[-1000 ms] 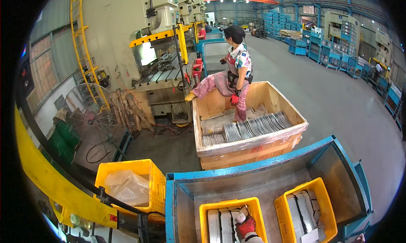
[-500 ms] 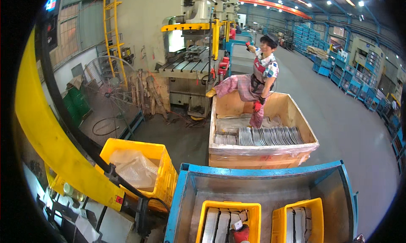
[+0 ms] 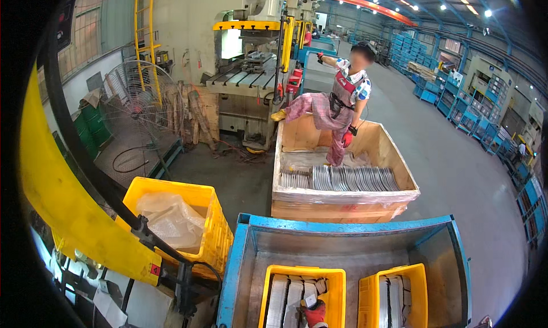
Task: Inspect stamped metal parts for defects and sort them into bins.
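Pinching a small metal piece (image 3: 310,300) in your red-gloved right hand (image 3: 314,314) | piece juts forward from your fingers, over the left yellow crate (image 3: 338,288) in the blue bin (image 3: 235,259) | stacked metal parts (image 3: 278,296) leftward, rows running away from you | left hand unseen

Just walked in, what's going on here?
The wearer's red-gloved right hand grips a small pale piece over metal parts packed in a yellow crate, inside a blue bin. The left hand isn't visible. Beyond, a co-worker stands in a wooden box, one foot raised.
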Demonstrator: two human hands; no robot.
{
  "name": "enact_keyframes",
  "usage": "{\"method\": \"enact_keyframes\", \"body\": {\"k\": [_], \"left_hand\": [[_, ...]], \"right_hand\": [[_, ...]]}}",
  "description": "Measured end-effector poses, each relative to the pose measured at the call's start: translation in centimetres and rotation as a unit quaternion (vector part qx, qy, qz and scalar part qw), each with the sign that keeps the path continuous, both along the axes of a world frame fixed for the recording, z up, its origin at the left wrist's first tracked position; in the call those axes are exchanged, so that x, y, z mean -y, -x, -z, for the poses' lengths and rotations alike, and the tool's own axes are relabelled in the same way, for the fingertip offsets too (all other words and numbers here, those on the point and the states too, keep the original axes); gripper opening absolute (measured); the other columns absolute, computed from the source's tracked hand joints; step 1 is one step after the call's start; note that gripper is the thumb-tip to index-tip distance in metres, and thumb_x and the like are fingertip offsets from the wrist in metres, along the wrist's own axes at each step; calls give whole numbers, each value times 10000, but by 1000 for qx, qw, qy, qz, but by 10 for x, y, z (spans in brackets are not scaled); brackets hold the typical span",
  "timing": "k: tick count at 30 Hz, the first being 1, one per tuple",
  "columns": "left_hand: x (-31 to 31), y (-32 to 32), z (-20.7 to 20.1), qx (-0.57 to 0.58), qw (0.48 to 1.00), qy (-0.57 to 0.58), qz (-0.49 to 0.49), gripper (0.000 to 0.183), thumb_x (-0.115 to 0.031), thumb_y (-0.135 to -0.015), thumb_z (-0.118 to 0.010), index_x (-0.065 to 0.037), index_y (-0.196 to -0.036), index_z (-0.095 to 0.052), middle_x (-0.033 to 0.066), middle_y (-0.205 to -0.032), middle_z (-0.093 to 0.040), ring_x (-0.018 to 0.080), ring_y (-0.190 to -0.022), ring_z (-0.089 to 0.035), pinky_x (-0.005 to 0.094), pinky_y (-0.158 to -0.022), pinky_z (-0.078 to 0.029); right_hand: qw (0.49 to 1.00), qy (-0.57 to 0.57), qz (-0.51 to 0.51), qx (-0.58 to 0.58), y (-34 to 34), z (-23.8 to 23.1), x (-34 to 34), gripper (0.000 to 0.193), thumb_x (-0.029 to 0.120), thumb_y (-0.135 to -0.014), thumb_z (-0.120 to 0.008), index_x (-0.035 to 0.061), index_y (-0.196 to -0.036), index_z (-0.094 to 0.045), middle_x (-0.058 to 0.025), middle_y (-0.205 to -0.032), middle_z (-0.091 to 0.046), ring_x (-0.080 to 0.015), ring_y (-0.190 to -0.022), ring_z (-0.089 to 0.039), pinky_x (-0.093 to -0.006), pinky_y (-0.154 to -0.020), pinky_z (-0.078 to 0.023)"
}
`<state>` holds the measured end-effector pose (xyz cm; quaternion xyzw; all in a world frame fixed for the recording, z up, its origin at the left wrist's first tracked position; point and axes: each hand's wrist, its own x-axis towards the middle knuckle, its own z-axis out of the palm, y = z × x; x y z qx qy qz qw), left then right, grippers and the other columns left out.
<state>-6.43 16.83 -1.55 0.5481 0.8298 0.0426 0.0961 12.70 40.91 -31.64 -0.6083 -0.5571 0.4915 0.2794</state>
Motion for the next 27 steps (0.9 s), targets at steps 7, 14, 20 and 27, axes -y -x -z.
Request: {"method": "enact_keyframes", "body": {"k": [7, 14, 20, 27], "left_hand": [[2, 1, 1, 21, 1000, 18, -5, 642, -477, -779, -495, -152, -1322, -389, 231, -1421, -165, 443, -1288, -166, 577, -1010, -176], [9, 1, 15, -3, 999, 31, -20, 631, -454, -777, -512, -142, -1314, -399, 227, -1424, -157, 453, -1284, -166, 585, -992, -198], [-6, 3, -7, 100, 961, 256, -34, 634, -431, -764, -525, -129, -1308, -405, 260, -1411, -160, 446, -1290, -160, 575, -1007, -180], [3, -6, 9, 6, 999, 29, -19, 628, -458, -770, -510, -146, -1305, -412, 245, -1418, -159, 411, -1300, -167, 540, -1043, -159]], "right_hand": [[995, -64, 47, 57, 3, 8, 1, 631, 216, -507, -786, -5, -1015, -484, -138, -907, -568, -253, -826, -559, -375, -717, -464], [992, 5, 49, -117, 13, -29, 2, 349, 41, -633, -693, 34, -926, -501, -84, -748, -577, -182, -582, -557, -310, -485, -476], [997, 47, 22, 53, -1, 5, -13, 796, 239, -400, -851, -27, -1044, -465, -143, -938, -568, -226, -854, -572, -357, -742, -475], [987, -29, 59, -144, 5, -13, 0, 351, 7, -621, -676, 34, -924, -500, -74, -716, -575, -183, -527, -545, -316, -452, -470]]}}
